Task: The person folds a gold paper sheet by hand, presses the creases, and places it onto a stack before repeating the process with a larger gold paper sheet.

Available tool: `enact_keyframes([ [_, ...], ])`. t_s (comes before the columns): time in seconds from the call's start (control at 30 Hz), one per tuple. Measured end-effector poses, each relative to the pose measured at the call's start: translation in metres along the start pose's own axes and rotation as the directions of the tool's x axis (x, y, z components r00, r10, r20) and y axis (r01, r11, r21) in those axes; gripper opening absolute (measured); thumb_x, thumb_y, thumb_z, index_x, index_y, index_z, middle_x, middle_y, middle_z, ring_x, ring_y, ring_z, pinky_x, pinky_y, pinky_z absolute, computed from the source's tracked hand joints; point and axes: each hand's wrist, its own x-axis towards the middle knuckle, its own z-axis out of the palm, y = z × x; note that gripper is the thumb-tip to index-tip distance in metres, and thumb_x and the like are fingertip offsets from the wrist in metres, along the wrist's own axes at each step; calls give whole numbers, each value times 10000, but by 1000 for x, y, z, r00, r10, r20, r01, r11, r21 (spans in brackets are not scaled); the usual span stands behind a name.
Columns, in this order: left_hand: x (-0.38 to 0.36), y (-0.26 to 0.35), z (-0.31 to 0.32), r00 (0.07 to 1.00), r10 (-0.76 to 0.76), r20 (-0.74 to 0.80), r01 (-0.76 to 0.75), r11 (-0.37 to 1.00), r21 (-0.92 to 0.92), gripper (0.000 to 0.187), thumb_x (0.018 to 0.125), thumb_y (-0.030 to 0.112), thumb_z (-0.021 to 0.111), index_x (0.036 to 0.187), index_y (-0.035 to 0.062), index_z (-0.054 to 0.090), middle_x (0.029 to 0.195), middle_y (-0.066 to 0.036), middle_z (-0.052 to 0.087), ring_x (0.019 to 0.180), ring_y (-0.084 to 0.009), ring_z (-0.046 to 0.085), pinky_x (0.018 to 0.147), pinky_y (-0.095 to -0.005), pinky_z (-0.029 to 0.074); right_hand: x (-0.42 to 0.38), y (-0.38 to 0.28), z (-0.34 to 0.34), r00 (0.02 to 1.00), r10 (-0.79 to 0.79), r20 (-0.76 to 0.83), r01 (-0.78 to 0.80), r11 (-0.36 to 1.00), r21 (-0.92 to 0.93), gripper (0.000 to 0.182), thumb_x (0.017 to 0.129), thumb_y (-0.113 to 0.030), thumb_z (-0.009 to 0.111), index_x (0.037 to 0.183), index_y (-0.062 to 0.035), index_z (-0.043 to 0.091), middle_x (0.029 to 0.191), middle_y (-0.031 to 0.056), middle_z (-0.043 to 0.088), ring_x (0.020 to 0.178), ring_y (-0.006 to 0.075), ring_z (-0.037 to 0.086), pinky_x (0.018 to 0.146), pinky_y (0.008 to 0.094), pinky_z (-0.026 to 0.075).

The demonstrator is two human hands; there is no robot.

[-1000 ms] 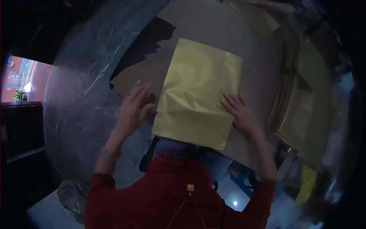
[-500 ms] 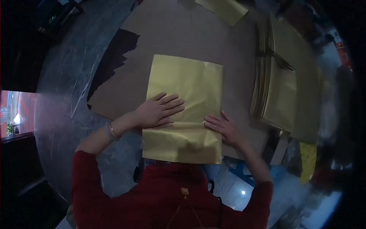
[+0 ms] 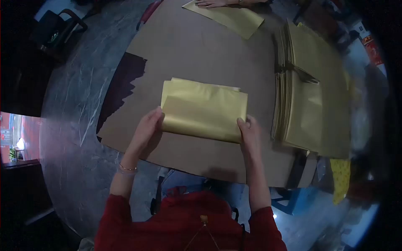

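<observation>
At the far left, a dark grey marbled round table carries a large brown cardboard sheet whose left edge is torn and ragged. The person's left hand, with a thin bangle on the wrist, rests at the near left corner of a folded sheet of shiny gold paper; its fingers are curled lightly round that corner, the fingertips touching the paper's edge, though how firmly they pinch it cannot be told. The gold paper lies on the cardboard roughly at its centre, folded over so that the near layer bulges upward and a paler back layer shows along the far edge. The right hand meets the near right corner of the same sheet, fingers partly closed, the thumb and fingertips on the paper's edge. Both forearms extend from red sleeves at the bottom of the view. To the right, just beside the folded sheet but apart from it, stands a thick stack of flat gold sheets with a dark object lying on top. At the far edge of the cardboard, another person's hand rests on a separate flat gold sheet.
</observation>
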Motion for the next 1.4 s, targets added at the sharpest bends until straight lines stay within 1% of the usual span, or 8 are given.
enact_keyframes([
  [0.1,-1,-8,6,959,213,-190,-63,807,587,265,924,242,609,975,-17,596,800,-52,638,705,-64,528,653,-237,443,6,-2,1,998,-47,-34,45,997,-62,417,953,-275,518,1230,35,477,937,182,664,895,252,642,785,356,479],
  [0.27,-11,-12,19,893,345,-288,-5,649,761,301,927,291,587,958,-8,602,725,-110,619,648,-163,565,612,-307,454,7,-9,16,962,-237,-132,171,907,-385,405,945,-274,513,1249,-7,492,935,234,660,907,411,625,786,456,485],
  [0.3,-13,-13,20,876,368,-311,34,597,802,313,926,304,582,958,-7,601,717,-136,616,636,-218,591,607,-338,460,4,-19,15,988,-112,-108,47,874,-483,388,947,-268,506,1267,-50,491,1005,243,637,933,419,606,789,492,478],
  [0.4,-9,-18,19,869,377,-319,111,481,870,335,921,328,580,945,-5,600,728,-175,616,661,-339,614,615,-401,468,5,-15,23,910,-390,-141,246,782,-573,373,953,-265,497,1279,-84,490,1039,239,614,940,396,605,771,504,482],
  [0.5,-8,-14,21,873,354,-336,203,364,909,335,914,333,589,954,1,594,748,-193,620,704,-378,619,618,-429,469,12,-16,23,924,-355,-144,201,768,-608,343,938,-243,516,1260,-125,528,993,162,603,888,350,609,746,458,490],
  [1.23,-20,-8,30,882,310,-355,205,426,881,413,866,255,667,1199,57,525,748,-109,618,733,-261,623,627,-377,470,13,-9,26,929,-357,-97,156,616,-772,275,927,-332,537,1168,-232,622,919,26,555,758,250,615,628,406,517],
  [1.3,-19,-9,34,866,454,-210,206,59,977,410,855,234,669,1202,59,537,923,-134,629,927,-294,603,738,-391,476,15,-6,25,944,-315,-100,139,653,-745,278,930,-335,531,1182,-251,612,929,14,558,758,254,626,640,426,528],
  [1.4,-5,2,58,841,535,73,-81,-9,997,412,853,218,660,1212,52,547,1123,-143,589,1064,-324,547,855,-409,452,14,-4,26,934,-341,-105,152,647,-747,270,927,-323,537,1175,-251,615,927,13,559,724,261,625,608,426,529],
])
